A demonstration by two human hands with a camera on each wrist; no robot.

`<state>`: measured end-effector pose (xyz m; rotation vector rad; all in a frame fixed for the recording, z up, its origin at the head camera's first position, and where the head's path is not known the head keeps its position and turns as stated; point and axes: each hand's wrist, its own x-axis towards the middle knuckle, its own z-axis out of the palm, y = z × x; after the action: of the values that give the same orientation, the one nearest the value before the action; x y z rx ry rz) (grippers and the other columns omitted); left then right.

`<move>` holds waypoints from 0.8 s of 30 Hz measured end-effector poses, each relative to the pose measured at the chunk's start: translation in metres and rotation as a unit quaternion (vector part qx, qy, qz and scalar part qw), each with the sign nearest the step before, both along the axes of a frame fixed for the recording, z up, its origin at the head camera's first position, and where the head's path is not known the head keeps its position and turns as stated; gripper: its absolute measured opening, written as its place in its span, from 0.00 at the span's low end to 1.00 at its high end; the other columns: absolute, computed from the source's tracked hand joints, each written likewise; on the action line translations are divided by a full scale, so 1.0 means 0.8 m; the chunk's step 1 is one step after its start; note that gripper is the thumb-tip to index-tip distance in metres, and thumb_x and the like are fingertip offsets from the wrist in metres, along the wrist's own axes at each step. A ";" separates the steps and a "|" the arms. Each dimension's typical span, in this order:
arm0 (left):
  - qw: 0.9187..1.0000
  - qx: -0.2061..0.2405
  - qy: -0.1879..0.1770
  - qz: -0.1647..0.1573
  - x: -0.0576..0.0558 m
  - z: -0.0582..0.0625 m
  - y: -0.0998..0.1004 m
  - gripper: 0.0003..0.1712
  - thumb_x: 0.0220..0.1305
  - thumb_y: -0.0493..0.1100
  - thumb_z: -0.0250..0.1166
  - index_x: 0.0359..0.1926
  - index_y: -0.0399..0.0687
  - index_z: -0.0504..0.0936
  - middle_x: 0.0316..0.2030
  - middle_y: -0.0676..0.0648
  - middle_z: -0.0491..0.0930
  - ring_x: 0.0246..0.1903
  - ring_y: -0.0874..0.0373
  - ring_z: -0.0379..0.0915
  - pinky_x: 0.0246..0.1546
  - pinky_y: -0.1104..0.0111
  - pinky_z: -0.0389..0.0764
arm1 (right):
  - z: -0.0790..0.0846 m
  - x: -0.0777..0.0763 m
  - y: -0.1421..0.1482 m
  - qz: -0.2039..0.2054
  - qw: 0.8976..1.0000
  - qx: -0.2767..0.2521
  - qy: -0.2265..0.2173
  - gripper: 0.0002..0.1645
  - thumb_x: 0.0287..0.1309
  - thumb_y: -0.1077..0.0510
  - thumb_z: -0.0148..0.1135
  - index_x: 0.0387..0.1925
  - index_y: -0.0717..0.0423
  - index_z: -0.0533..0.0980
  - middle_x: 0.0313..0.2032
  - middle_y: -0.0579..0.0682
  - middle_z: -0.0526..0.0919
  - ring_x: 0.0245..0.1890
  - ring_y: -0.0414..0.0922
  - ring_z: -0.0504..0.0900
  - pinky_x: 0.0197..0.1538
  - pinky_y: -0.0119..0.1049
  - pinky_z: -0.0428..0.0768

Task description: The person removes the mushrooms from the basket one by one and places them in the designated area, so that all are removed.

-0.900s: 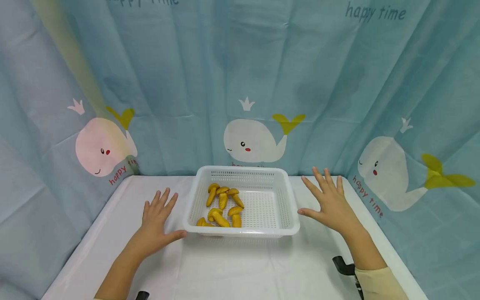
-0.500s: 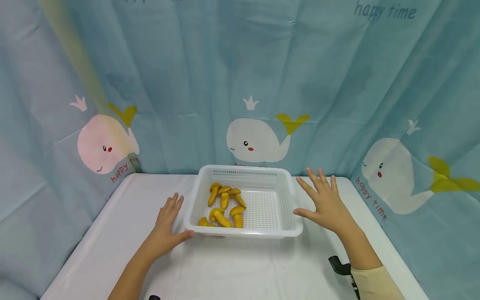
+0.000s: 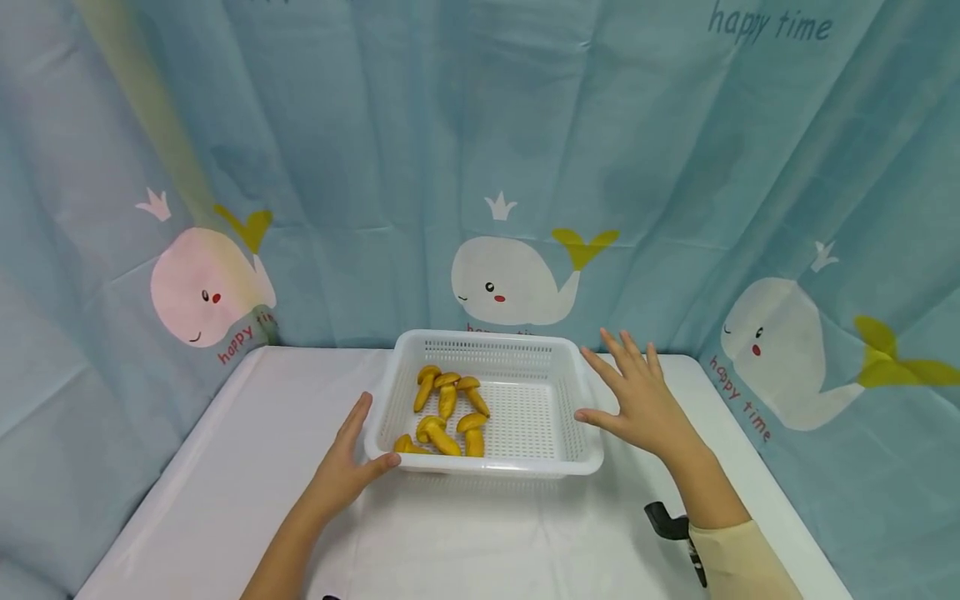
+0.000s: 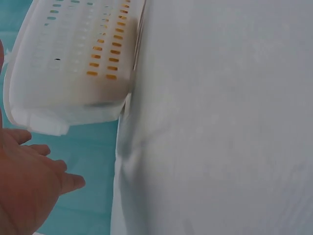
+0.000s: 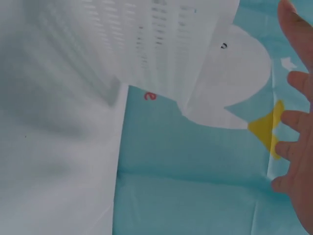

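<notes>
A white plastic basket (image 3: 525, 465) with slotted walls sits on the white-covered table. Several yellow-brown mushrooms (image 3: 447, 400) lie in its left half. My left hand (image 3: 341, 467) is at the basket's front left corner, fingers straight, its thumb overlapping the rim in the head view. On the other side my right hand (image 3: 637, 404) is spread beside the right wall, thumb tip over the rim in the head view. Neither hand grips anything. In the left wrist view the fingers (image 4: 41, 149) point past the basket's end wall (image 4: 73, 73).
A light blue curtain (image 3: 360, 167) printed with whales hangs behind and at both sides of the table (image 3: 465, 533). A black curved piece (image 3: 667, 522) is strapped at the right wrist, by a beige sleeve (image 3: 738, 558).
Both hands have moved inward toward the basket, the left to the right and the right to the left. Basket and mushrooms stay in place; the head view has shifted slightly.
</notes>
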<state>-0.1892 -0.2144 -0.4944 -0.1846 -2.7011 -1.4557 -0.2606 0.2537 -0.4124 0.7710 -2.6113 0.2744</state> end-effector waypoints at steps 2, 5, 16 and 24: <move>1.000 0.008 0.001 0.001 0.000 -0.002 0.001 0.66 0.58 0.54 0.77 0.83 0.56 0.40 0.83 0.44 0.39 0.80 0.36 0.37 0.72 0.30 0.48 | 0.004 -0.001 -0.004 0.002 1.000 0.000 0.000 0.61 0.50 0.24 0.70 0.80 0.36 0.57 0.82 0.54 0.48 0.82 0.60 0.41 0.75 0.72 0.42; 1.000 0.024 0.001 0.003 -0.001 -0.007 0.003 0.67 0.58 0.53 0.77 0.83 0.59 0.39 0.83 0.44 0.39 0.80 0.35 0.37 0.72 0.30 0.49 | 0.007 -0.003 -0.010 0.006 1.000 -0.004 -0.006 0.61 0.51 0.25 0.70 0.80 0.37 0.56 0.82 0.54 0.48 0.82 0.60 0.42 0.76 0.72 0.42; 0.997 0.066 -0.020 0.017 0.003 -0.013 0.014 0.66 0.58 0.52 0.78 0.83 0.70 0.40 0.82 0.46 0.45 0.79 0.35 0.43 0.71 0.29 0.50 | 0.014 -0.011 -0.029 0.023 0.999 -0.014 -0.019 0.61 0.54 0.26 0.68 0.81 0.38 0.52 0.81 0.55 0.48 0.81 0.61 0.45 0.75 0.73 0.43; 0.997 0.071 -0.007 0.032 0.005 -0.018 0.018 0.62 0.59 0.55 0.77 0.82 0.70 0.44 0.82 0.47 0.47 0.76 0.35 0.54 0.69 0.32 0.57 | 0.022 -0.014 -0.044 0.032 0.999 -0.014 -0.014 0.62 0.54 0.26 0.68 0.82 0.38 0.51 0.81 0.55 0.49 0.81 0.61 0.46 0.76 0.72 0.43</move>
<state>-0.1849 -0.1998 -0.5086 -0.0779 -2.5757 -1.6272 -0.2717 0.2183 -0.3951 0.8474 -2.6053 0.3425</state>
